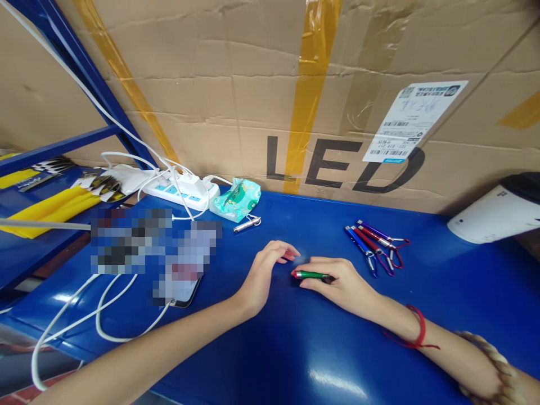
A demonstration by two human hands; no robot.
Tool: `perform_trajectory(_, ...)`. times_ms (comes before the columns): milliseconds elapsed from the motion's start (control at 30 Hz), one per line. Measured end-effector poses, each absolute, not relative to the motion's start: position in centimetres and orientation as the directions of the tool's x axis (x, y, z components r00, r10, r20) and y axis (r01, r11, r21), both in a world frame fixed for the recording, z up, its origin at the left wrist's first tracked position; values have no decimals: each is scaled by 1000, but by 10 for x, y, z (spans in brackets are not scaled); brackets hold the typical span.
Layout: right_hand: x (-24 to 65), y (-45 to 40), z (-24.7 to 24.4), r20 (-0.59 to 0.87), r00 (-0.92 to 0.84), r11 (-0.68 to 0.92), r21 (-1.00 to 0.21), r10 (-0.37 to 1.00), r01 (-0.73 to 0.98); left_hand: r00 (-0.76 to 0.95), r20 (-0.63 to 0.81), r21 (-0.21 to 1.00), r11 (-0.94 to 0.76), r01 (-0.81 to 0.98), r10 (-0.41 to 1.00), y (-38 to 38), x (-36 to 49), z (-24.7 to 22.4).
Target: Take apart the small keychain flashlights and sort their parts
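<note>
Head view: at far left yellow packets (50, 207) lie on a blue shelf, then a white power strip (182, 191) with cables, a phone (185, 281) on the blue table (270, 349), a teal tissue pack (236, 198) and a small silver torch (247, 224) beside it. The left hand (264, 273) rests on the table, fingers curled, holding nothing. Just beside it the right hand (337, 281) pinches a green torch (311, 275) against the table. Further right lies a bunch of blue, red and purple torches (375, 242), then a white device (493, 214).
</note>
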State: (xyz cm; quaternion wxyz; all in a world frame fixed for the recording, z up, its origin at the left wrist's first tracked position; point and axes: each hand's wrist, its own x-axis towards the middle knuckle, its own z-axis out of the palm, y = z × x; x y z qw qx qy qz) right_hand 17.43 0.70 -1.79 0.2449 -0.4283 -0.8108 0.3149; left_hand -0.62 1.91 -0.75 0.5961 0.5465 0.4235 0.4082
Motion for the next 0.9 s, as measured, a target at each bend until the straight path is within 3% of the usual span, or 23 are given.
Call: perform_trajectory(900,175,7,-17,151,-571,510,-665,807,545,315,-61,998,67,-8,947,18,-7,-8)
